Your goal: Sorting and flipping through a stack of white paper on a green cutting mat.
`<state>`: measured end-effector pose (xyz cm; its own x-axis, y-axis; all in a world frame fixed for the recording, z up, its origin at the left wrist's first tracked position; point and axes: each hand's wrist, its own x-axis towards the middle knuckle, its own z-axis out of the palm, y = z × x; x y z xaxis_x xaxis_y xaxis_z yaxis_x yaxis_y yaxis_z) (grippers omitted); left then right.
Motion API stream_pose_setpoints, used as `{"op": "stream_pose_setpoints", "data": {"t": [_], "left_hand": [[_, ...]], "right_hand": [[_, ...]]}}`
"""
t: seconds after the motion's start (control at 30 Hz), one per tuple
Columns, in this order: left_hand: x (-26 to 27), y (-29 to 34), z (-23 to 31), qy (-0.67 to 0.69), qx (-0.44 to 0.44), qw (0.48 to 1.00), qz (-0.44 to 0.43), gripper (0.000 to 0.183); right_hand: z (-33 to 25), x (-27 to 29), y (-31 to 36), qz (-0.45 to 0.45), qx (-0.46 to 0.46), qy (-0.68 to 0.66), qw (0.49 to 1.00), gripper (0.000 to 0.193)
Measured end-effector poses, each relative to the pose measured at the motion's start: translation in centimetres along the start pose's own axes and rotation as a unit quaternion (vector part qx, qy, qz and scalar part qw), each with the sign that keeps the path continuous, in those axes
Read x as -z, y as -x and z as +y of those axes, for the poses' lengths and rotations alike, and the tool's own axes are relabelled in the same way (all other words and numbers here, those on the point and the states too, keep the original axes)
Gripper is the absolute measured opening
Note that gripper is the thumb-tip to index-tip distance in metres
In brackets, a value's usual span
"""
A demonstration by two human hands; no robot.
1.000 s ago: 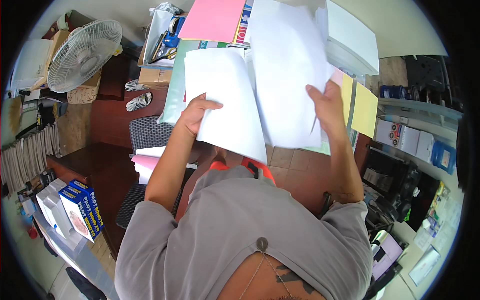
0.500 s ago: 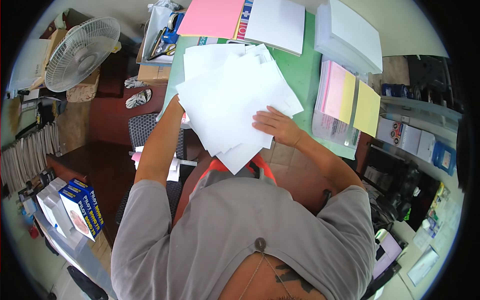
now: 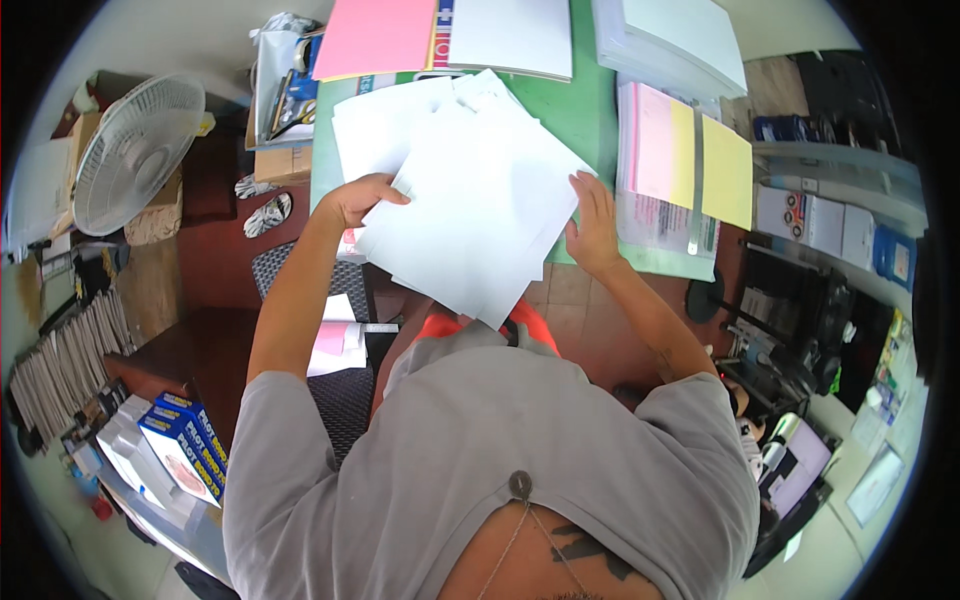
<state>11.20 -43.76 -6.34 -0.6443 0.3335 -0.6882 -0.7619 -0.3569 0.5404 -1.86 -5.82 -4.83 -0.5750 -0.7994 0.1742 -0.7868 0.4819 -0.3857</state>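
Closest to me, below my chest, grey shirt (image 3: 500, 450) fills the lower frame, both my forearms reaching up from it to the desk edge. Left hand (image 3: 362, 198) grips the left edge of a loose fanned stack of white sheets (image 3: 470, 190), fingers curled over the top of the paper, thumb hidden under it. Right hand (image 3: 594, 222) sits at the stack's right edge, fingers straight and close together, pressed flat against the paper edge; can't tell if the thumb is under a sheet. Stack lies skewed, sheets splayed at different angles, lower corner hanging off the near edge of the green desk mat (image 3: 590, 110), over tiled floor (image 3: 570, 290). Just right of my right hand, clear folder (image 3: 660, 215) holding pink and yellow paper (image 3: 690, 160), yellow one rightmost. Down left, beside my left arm, mesh chair seat (image 3: 345, 390) with pink and white papers on it; further left, blue boxes (image 3: 185, 445) on a low surface. Farther up the desk, pink sheet pile (image 3: 385, 35) and white pile (image 3: 510, 35) side by side, touching the fanned stack's far end or just beyond it. Top right, thick white ream (image 3: 680, 40). Far left, white desk fan (image 3: 135, 150), tilted, well apart from the paper.
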Motion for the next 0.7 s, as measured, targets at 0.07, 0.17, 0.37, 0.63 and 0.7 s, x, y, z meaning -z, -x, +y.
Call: {"op": "stream_pose_setpoints", "data": {"t": [0.07,0.17,0.37,0.63,0.7], "left_hand": [[-0.9,-0.1,-1.1,-0.022,0.007,1.000,0.011,0.061],[-2.5,-0.9,-2.4,-0.092,-0.025,0.995,0.042,0.062],[-3.4,0.9,-3.0,0.062,-0.056,0.996,0.009,0.062],[-5.0,1.0,-5.7,0.064,-0.123,0.990,0.021,0.058],[-5.6,1.0,-4.9,0.043,-0.147,0.987,0.044,0.056]], "right_hand": [[-0.7,-0.2,1.7,0.062,-0.152,-0.071,0.984,0.068],[-0.9,-1.9,3.8,0.099,-0.227,-0.071,0.966,0.069],[-0.8,-1.7,4.9,0.179,-0.510,-0.420,0.729,0.059],[-3.5,3.6,-0.5,0.039,-0.447,-0.749,0.488,0.066],[-2.2,4.3,-0.4,-0.012,-0.432,-0.700,0.569,0.060]]}}
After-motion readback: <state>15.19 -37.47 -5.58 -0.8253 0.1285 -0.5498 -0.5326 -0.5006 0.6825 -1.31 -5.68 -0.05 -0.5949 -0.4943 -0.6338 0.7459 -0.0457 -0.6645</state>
